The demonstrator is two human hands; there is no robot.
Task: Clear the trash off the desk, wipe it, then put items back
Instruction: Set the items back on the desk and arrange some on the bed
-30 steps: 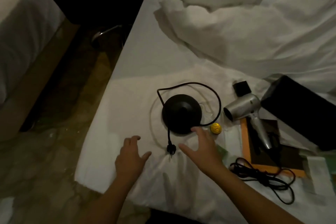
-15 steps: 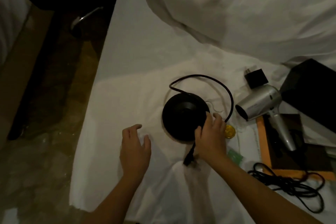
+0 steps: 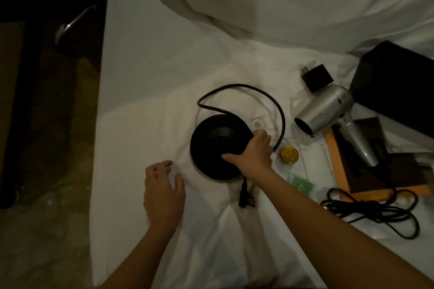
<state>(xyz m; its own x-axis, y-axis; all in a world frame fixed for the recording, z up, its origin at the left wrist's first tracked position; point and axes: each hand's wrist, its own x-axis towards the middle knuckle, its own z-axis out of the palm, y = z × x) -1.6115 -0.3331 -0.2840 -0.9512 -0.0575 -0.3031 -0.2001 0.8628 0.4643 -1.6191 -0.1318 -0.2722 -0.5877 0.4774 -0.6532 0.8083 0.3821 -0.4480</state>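
I see the right hand (image 3: 251, 155) gripping the right rim of the kettle base (image 3: 211, 148): a flat, round black disc with its cord (image 3: 258, 91) looped behind. It's on the bed (image 3: 141, 77), toward the left edge. The left hand (image 3: 163, 192) is relaxed and empty, just beside it.

Right hand (image 3: 251, 152) grips the black base (image 3: 211, 145); left hand (image 3: 163, 192) fingers loosely spread.

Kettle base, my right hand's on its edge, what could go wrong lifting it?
The right hand grips only one side of the kettle base, so it may tilt. Its cord lies in a loose loop and the plug lies free; lifted, they could drag the gold disc or snag the hair dryer.
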